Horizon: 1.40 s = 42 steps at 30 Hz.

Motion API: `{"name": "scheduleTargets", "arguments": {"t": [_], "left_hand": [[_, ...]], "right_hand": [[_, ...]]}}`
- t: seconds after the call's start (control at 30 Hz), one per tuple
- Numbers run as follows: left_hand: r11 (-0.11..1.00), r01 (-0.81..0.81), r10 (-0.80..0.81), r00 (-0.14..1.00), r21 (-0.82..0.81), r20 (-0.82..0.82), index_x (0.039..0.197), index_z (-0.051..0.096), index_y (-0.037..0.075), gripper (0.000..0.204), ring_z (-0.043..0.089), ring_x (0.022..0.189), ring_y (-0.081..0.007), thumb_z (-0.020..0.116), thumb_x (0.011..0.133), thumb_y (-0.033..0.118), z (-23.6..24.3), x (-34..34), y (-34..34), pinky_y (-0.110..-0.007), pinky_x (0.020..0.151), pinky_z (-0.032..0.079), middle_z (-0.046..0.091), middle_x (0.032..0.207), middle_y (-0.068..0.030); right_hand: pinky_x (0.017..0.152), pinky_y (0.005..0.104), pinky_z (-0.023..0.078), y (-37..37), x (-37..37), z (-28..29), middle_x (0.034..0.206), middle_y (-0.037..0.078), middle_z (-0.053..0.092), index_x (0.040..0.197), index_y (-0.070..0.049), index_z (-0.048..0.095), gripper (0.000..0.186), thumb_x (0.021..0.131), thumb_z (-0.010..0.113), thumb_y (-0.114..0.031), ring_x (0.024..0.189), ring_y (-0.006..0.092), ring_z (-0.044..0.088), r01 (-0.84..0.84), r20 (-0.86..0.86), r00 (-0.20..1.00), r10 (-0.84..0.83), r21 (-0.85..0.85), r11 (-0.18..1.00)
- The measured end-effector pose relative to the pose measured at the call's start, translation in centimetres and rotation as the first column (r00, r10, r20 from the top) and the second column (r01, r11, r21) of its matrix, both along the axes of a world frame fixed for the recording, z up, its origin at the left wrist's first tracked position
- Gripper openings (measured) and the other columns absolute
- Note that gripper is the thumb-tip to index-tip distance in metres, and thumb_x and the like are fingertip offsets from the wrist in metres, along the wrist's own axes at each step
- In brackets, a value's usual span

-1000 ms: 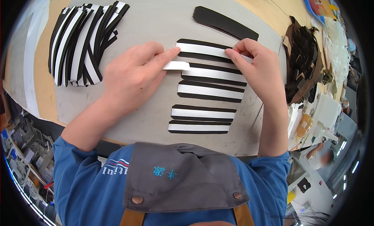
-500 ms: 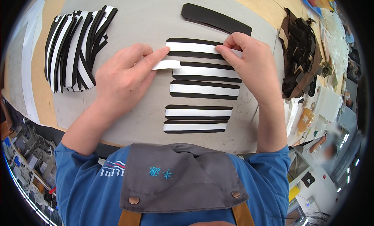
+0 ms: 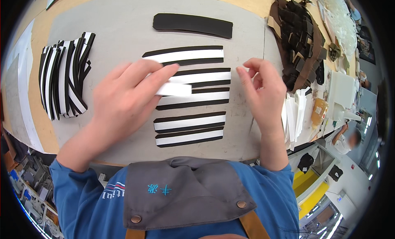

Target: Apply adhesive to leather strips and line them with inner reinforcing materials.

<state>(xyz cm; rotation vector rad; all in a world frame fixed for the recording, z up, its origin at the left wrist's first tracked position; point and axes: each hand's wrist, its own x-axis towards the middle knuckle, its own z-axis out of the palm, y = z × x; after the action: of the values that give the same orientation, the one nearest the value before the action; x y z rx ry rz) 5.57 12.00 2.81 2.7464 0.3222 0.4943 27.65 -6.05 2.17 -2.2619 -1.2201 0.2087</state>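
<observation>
My left hand (image 3: pixel 131 93) is closed around white strips, and a white end (image 3: pixel 177 90) sticks out past its fingers. It hovers over the left ends of several black strips with white bands, laid out in a column. The farthest banded strip (image 3: pixel 197 55) lies just beyond my left fingers. Nearer my body is the closest banded strip (image 3: pixel 191 137). Just right of the column, my right hand (image 3: pixel 263 84) is off the table with bent fingers, thumb apart, holding nothing. At the far side rests a plain black strip (image 3: pixel 193 25), perhaps several stacked.
A pile of black-and-white strips (image 3: pixel 63 80) lies at the left on the grey mat (image 3: pixel 119 29). On the right are a dark brown bundle of material (image 3: pixel 300 45), loose white strips (image 3: pixel 294 117) and an amber-coloured packet (image 3: pixel 319 110). Another person (image 3: pixel 343 144) is farther off right.
My right hand has let go of the farthest banded strip and moved off its right end. My left hand has left that strip's left end, still holding white strips. The whole view has shifted.
</observation>
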Motion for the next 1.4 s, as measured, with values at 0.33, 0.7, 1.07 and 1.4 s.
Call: {"name": "scheduleTargets", "arguments": {"t": [0.33,0.7,1.07,1.4], "left_hand": [[0.999,0.038,-0.036,0.997,0.025,-0.075,0.121,0.075,0.015,0.038,0.062,0.082,-0.0170,0.074,0.083,0.010,-2.1,5.1,-0.2,-0.030,0.068,0.054,0.064,0.099,0.0041],[0.994,0.045,-0.037,0.996,0.096,-0.084,0.123,0.074,0.018,0.046,0.058,0.074,-0.0147,0.071,0.079,0.008,-2.6,5.4,-0.4,-0.029,0.064,0.052,0.062,0.095,0.0058],[0.995,0.037,-0.029,0.995,0.091,-0.090,0.122,0.075,0.017,0.045,0.058,0.075,-0.0167,0.072,0.079,0.004,-2.0,3.9,0.1,-0.031,0.065,0.050,0.063,0.096,0.0034],[0.983,-0.182,0.182,0.982,0.005,-0.043,0.120,0.075,0.017,0.051,0.058,0.075,-0.0176,0.074,0.071,0.002,-2.0,-5.5,-0.4,-0.030,0.064,0.048,0.065,0.095,0.0027]], "right_hand": [[0.061,0.0323,0.047,0.0,-0.8,-2.1,0.086,0.001,0.062,0.114,-0.011,0.077,0.030,0.085,0.079,-0.018,0.071,0.0176,0.060,-0.274,0.259,0.930,0.260,0.022,0.961],[0.063,0.0327,0.045,-0.1,-0.5,-2.8,0.086,-0.003,0.059,0.118,-0.016,0.076,0.034,0.085,0.079,-0.022,0.072,0.0157,0.059,-0.270,0.260,0.931,0.257,0.017,0.963],[0.068,0.0332,0.040,0.3,-1.1,-2.0,0.085,-0.002,0.054,0.132,-0.024,0.071,0.048,0.085,0.078,-0.033,0.075,0.0156,0.057,-0.199,0.304,0.921,0.243,-0.168,0.965],[0.098,0.0368,0.043,1.5,-3.1,-0.7,0.137,0.003,0.055,0.140,-0.016,0.064,0.062,0.083,0.080,-0.033,0.113,0.0214,0.056,-0.359,0.345,0.866,0.361,-0.075,0.931]]}}
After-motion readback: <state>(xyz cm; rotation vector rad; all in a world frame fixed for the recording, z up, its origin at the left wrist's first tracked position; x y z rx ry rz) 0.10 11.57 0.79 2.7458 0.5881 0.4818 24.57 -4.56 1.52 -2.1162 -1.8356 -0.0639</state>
